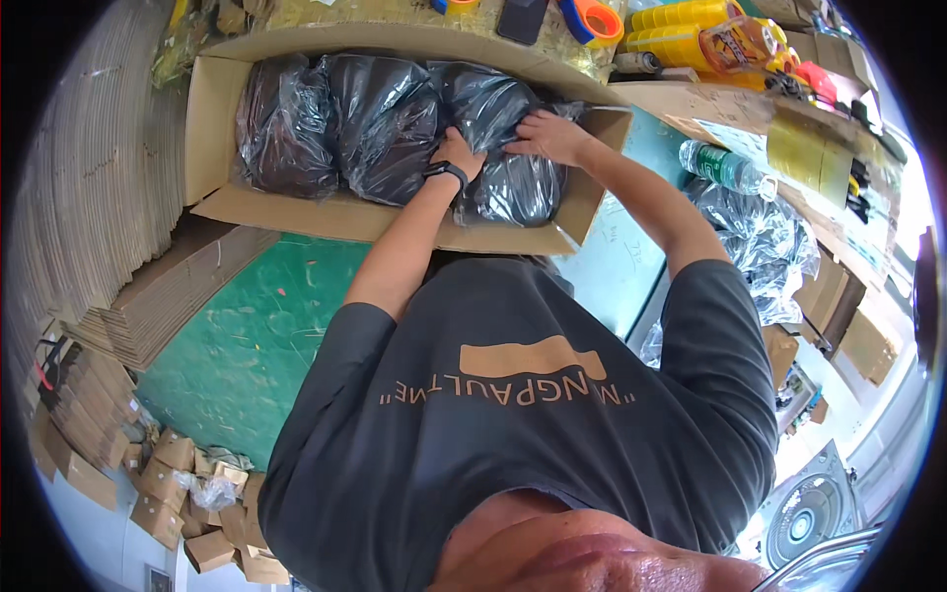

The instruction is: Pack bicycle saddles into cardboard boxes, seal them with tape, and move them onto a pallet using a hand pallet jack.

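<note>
An open cardboard box (326, 219) holds several dark, soft-looking bundles in clear plastic bags, set side by side. My left hand (458, 156), with a black band on its wrist, presses down where the middle bundle (387, 123) meets the rightmost bundle (513, 192). Its thumb and a finger are spread, while the other fingertips are partly hidden. Over the upper part of the rightmost bundle lies my right hand (548, 137), fingers stretched across the plastic. Neither hand is wrapped round anything. At the box's left end rests another bagged bundle (288, 128).
Flattened cardboard sheets (89, 148) are stacked at the left. Beyond the box are a dark phone (521, 20) and orange-and-blue tape rolls (595, 20). Yellow rolls (681, 35) and a plastic bottle (725, 168) are at the right. Small cartons (182, 493) lie at lower left.
</note>
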